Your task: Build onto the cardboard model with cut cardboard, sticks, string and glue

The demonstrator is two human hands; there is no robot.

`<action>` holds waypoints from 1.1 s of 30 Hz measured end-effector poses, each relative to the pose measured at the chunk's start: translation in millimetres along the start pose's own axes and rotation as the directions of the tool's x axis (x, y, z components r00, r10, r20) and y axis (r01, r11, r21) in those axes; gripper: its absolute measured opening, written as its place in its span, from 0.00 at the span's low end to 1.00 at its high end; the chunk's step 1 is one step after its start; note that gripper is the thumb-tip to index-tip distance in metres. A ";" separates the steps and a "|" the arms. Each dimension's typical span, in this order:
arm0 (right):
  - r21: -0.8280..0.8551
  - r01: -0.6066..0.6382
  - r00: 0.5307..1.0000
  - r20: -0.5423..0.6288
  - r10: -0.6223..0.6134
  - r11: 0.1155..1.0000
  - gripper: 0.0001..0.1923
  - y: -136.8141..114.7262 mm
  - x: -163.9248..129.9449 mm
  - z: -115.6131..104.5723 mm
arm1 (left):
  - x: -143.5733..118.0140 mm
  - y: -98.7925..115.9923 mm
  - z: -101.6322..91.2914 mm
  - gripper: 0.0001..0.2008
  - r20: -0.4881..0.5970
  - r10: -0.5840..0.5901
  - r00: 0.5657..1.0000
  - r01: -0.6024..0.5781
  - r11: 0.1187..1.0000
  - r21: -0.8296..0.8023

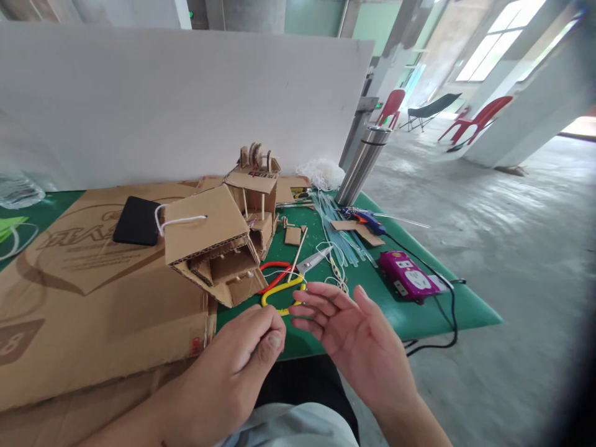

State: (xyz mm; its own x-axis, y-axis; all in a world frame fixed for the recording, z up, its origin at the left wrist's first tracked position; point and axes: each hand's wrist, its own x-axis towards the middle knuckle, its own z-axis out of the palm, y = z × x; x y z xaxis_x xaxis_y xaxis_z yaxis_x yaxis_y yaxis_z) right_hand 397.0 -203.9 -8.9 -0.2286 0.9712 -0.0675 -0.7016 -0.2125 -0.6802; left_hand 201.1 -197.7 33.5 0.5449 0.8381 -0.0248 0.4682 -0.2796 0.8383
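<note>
My left hand (242, 360) is closed in a fist just in front of a cardboard box model (209, 230); whatever its fingers may hold is hidden. My right hand (358, 338) is open, palm up, with the fingers a little curled and nothing visible in it. Scissors (284, 284) with one red and one yellow handle lie just beyond both hands, blades pointing away to the right. A thin wooden stick (297, 254) rests across them. White string (342, 279) lies loose beside the blades. The model has a white cord on top and cardboard wheels at its back.
On the green table (433, 304) stand a steel flask (363, 166) and a purple power strip (405, 276). A blue glue gun (367, 220) lies near clear glue sticks (342, 239). Left are a large cardboard sheet (116, 323) and a black flat object (137, 220). A white board (186, 105) rises behind.
</note>
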 end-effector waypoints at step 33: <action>0.268 -0.260 0.956 0.208 0.208 0.928 0.36 -3.6 -12.2 10.1 | 5.5 -18.9 4.6 0.08 -0.322 0.195 0.927 -0.173 0.980 0.096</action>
State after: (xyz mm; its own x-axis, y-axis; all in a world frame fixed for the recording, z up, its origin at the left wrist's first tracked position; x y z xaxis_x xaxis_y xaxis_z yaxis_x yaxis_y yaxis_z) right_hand 395.4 -216.2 1.7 -0.5049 0.8615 -0.0537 -0.7724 -0.4787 -0.4174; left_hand 198.4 -189.9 15.0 0.3723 0.8729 0.3154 0.4314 -0.4637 0.7739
